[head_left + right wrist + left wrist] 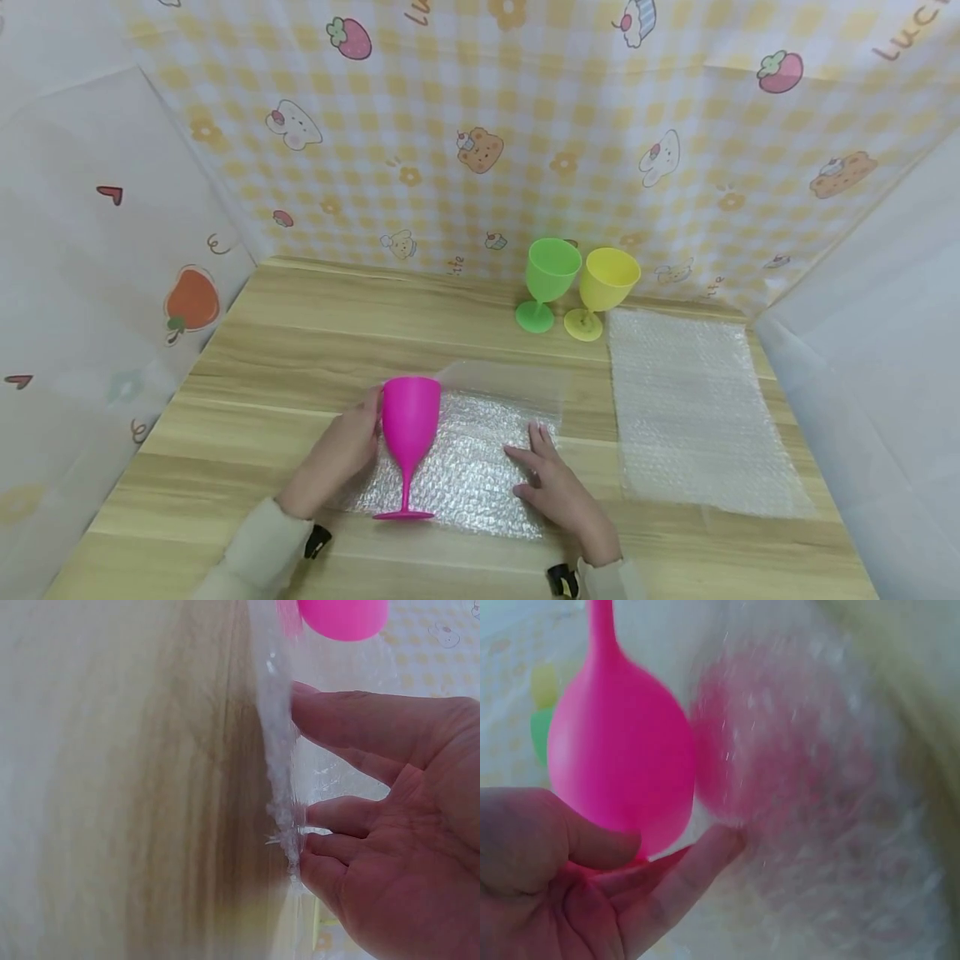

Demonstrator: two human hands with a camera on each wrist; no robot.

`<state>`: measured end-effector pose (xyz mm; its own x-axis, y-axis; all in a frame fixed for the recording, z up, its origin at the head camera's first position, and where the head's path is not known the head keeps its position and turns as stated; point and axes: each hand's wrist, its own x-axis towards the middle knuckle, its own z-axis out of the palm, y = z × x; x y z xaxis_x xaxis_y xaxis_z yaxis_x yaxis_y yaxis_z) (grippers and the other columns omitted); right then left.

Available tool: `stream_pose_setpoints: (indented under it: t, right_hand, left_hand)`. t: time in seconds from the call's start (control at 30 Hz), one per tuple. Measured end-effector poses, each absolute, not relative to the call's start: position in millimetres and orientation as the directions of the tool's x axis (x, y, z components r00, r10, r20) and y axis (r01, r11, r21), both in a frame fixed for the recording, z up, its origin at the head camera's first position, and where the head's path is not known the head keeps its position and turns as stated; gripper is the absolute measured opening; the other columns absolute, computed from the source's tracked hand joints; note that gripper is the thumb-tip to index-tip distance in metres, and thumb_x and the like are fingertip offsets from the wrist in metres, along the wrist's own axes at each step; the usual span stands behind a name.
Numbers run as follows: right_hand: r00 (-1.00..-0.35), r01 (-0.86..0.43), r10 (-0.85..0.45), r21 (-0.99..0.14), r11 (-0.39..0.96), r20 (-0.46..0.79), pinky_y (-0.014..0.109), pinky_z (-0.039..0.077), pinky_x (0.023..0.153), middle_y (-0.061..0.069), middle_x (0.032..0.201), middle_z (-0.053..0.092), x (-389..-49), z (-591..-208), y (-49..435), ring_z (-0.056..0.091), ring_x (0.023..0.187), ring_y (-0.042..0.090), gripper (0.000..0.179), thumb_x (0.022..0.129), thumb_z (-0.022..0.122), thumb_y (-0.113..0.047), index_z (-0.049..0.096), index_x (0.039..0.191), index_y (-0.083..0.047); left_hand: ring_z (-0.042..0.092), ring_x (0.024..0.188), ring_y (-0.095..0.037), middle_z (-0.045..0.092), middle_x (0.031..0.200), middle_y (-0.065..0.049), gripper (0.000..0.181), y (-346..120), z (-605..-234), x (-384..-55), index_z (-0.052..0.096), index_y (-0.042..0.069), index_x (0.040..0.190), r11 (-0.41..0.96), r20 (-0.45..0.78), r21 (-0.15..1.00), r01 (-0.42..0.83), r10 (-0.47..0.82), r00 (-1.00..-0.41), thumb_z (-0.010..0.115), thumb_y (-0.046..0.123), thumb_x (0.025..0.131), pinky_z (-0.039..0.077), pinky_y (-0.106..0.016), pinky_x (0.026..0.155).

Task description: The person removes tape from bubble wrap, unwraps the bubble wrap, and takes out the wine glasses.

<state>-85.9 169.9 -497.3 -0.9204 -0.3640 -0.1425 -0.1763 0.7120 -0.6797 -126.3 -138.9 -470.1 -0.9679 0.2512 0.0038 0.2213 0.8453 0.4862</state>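
Observation:
A bright pink plastic goblet (pixel 410 421) lies on its side close over a sheet of bubble wrap (pixel 480 475), its foot pointing toward the person. My left hand (pixel 341 454) grips the bowl near the rim, thumb on one side and fingers beneath, as the left wrist view shows. Pink shows as a reflection on the wrap beside the bowl (pixel 622 750). With fingers spread, my right hand (pixel 558 483) rests its fingertips on the right part of the same sheet. In the right wrist view those fingers (pixel 352 720) touch the wrap near its edge.
At the back stand a green goblet (pixel 553 271) and a yellow goblet (pixel 609 279), both upright and side by side. A second bubble wrap sheet (pixel 697 417) lies flat on the right of the wooden table (pixel 277 333). Patterned cloth (pixel 420 200) hangs behind.

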Motion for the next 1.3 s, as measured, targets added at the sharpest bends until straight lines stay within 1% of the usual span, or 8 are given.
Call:
stream_pose_setpoints:
  t: [0.27, 0.4, 0.6, 0.8, 0.93, 0.97, 1.17, 1.3]
  right_hand:
    - [-0.916, -0.187, -0.373, -0.668, 0.72, -0.146, 0.058, 0.019, 0.109, 0.027, 0.151, 0.01, -86.7, -498.5, 170.5, 0.006, 0.14, 0.043, 0.054, 0.079, 0.069, -0.011, 0.054, 0.13, -0.011]
    - [-0.917, -0.191, -0.373, -0.665, 0.722, -0.141, 0.058, 0.019, 0.109, 0.027, 0.151, 0.011, -86.8, -498.4, 170.7, 0.007, 0.14, 0.043, 0.054, 0.078, 0.069, -0.01, 0.054, 0.13, -0.01]
    - [-0.914, -0.19, -0.378, -0.665, 0.722, -0.15, 0.059, 0.018, 0.109, 0.027, 0.151, 0.011, -88.3, -498.1, 171.1, 0.007, 0.14, 0.043, 0.055, 0.078, 0.069, -0.01, 0.054, 0.13, -0.009]
    - [-0.914, -0.175, -0.372, -0.671, 0.721, -0.161, 0.059, 0.017, 0.11, 0.025, 0.151, 0.011, -89.0, -497.7, 171.0, 0.007, 0.141, 0.042, 0.055, 0.078, 0.069, -0.008, 0.054, 0.13, -0.009]
    - [-0.912, -0.17, -0.375, -0.68, 0.713, -0.165, 0.059, 0.016, 0.11, 0.025, 0.151, 0.01, -88.4, -497.6, 171.2, 0.007, 0.14, 0.042, 0.054, 0.078, 0.069, -0.008, 0.054, 0.13, -0.009]
    - [-0.911, -0.169, -0.377, -0.683, 0.711, -0.166, 0.059, 0.016, 0.11, 0.025, 0.151, 0.01, -88.3, -497.7, 171.2, 0.007, 0.14, 0.042, 0.054, 0.078, 0.069, -0.008, 0.054, 0.13, -0.008]
    - [-0.911, -0.177, -0.381, -0.685, 0.707, -0.159, 0.058, 0.017, 0.109, 0.026, 0.151, 0.009, -88.5, -497.3, 170.9, 0.006, 0.14, 0.043, 0.054, 0.077, 0.069, -0.008, 0.054, 0.129, -0.007]
    - [-0.913, -0.177, -0.378, -0.685, 0.706, -0.154, 0.058, 0.017, 0.109, 0.026, 0.151, 0.009, -88.3, -497.0, 171.3, 0.007, 0.14, 0.043, 0.054, 0.077, 0.069, -0.008, 0.055, 0.129, -0.007]
  left_hand:
    - [0.059, 0.062, -0.022, 0.063, 0.081, -0.017, 0.044, -153.0, -469.2, -148.8, 0.034, -0.011, 0.133, 0.781, -0.099, 0.609, 0.136, 0.245, -0.965, 0.047, 0.002, 0.092, 0.053, -0.031, 0.057]
    - [0.053, 0.052, -0.018, 0.056, 0.07, -0.014, 0.048, -159.5, -473.8, -156.9, 0.025, -0.012, 0.137, 0.708, -0.254, 0.706, -0.026, 0.219, -0.942, 0.041, 0.0, 0.094, 0.05, -0.028, 0.047]
    - [0.053, 0.051, -0.018, 0.052, 0.079, -0.016, 0.046, -167.5, -482.7, -165.7, 0.02, -0.009, 0.138, 0.58, -0.406, 0.782, -0.229, 0.195, -0.893, 0.034, 0.0, 0.096, 0.052, -0.032, 0.044]
    - [0.054, 0.046, -0.016, 0.055, 0.072, -0.015, 0.033, -170.9, -486.2, -178.0, 0.031, -0.013, 0.125, 0.577, -0.429, 0.772, -0.267, 0.163, -0.889, 0.033, 0.007, 0.099, 0.052, -0.031, 0.043]
    - [0.055, 0.041, -0.014, 0.055, 0.06, -0.012, 0.025, -172.1, -487.6, -187.6, 0.048, -0.014, 0.096, 0.626, -0.41, 0.739, -0.248, 0.125, -0.904, 0.033, 0.006, 0.098, 0.052, -0.029, 0.041]
    - [0.055, 0.039, -0.014, 0.055, 0.057, -0.011, 0.026, -172.4, -487.6, -189.3, 0.05, -0.013, 0.091, 0.634, -0.408, 0.733, -0.246, 0.121, -0.905, 0.034, 0.007, 0.097, 0.052, -0.029, 0.041]
    - [0.056, 0.042, -0.019, 0.055, 0.055, -0.01, 0.05, -174.9, -485.7, -196.5, 0.056, -0.008, 0.105, 0.594, -0.415, 0.757, -0.272, 0.115, -0.903, 0.03, 0.035, 0.101, 0.052, -0.033, 0.042]
    - [0.057, 0.042, -0.017, 0.056, 0.054, -0.009, 0.054, -178.3, -487.8, -202.4, 0.054, -0.002, 0.076, 0.601, -0.414, 0.742, -0.298, 0.061, -0.908, 0.027, 0.037, 0.102, 0.052, -0.031, 0.043]
